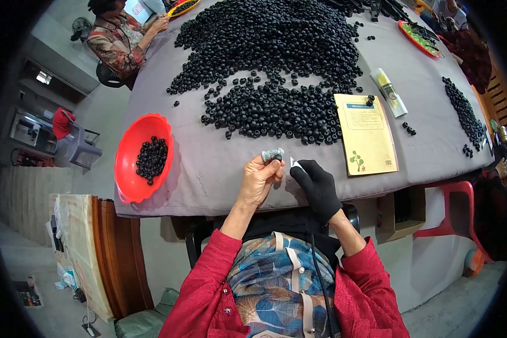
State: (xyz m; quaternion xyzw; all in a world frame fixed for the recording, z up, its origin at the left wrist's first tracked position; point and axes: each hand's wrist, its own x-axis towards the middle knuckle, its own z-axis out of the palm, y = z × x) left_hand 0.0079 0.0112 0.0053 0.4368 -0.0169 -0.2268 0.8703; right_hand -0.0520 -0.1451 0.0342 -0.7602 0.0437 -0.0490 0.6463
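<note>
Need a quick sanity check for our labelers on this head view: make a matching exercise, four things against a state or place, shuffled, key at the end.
Things:
1. red bowl
2. yellow booklet
3. left hand
4. right hand

States or places:
A. wears a black glove
B. lies flat on the grey cloth
C. has a speckled grey cover on a finger
D. holds a cluster of black beads

Pairs: 1-D, 2-B, 3-C, 4-A

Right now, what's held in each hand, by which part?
Left hand pinches a small black piece between thumb and covered fingertip, exact contact hidden; right hand holds a pale pointed tool by its hidden rear.
</note>
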